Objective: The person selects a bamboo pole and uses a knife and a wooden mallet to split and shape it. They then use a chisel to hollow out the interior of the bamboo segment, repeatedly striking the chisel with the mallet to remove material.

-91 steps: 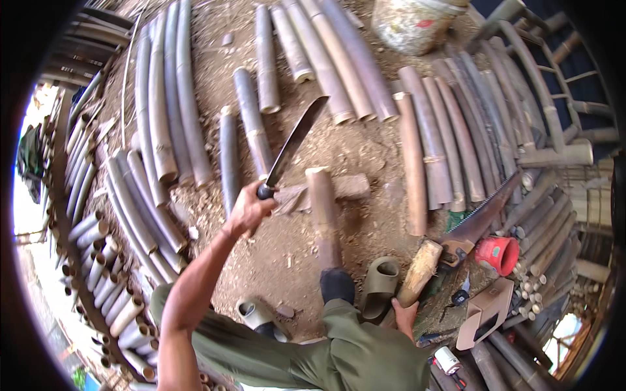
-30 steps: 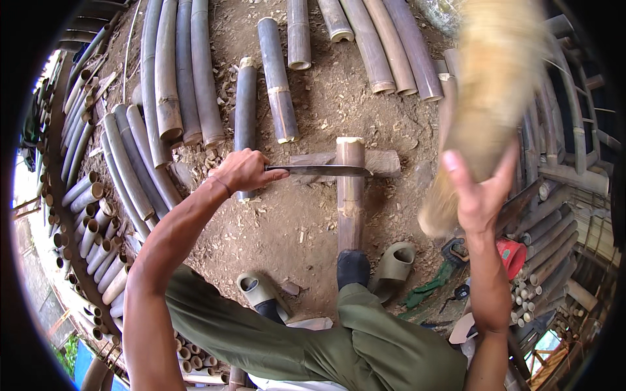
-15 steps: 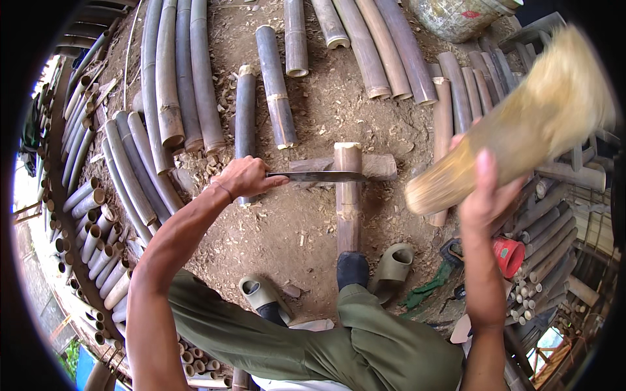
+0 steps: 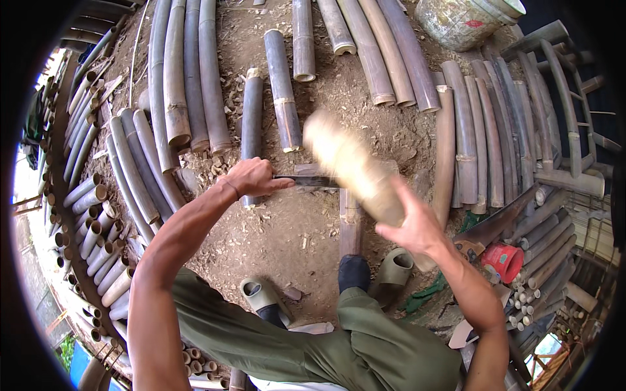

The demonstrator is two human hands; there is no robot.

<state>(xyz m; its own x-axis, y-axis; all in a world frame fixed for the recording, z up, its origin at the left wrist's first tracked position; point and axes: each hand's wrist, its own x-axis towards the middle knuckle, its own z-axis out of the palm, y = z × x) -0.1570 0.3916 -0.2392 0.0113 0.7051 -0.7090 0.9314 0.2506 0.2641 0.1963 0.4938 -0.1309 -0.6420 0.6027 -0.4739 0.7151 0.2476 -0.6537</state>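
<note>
1. Left hand (image 4: 251,178): fingers wrapped round a knife (image 4: 308,181).
2. Right hand (image 4: 417,223): fingers gripping a blurred wooden club (image 4: 358,171) that hides the blade's tip.
3. Bamboo piece (image 4: 351,233): mid-ground (image 4: 274,238), near end against a socked foot (image 4: 353,272).
4. Bucket (image 4: 464,25): toward the ground's far right corner.

1. The site was a bamboo workshop; pale chips (image 4: 212,163) littered its earthen floor (image 4: 306,225).
2. Cut poles (image 4: 210,78) lay in far rows; shorter lengths (image 4: 119,283) were stacked left.
3. A handsaw (image 4: 499,223) was at right.
</note>
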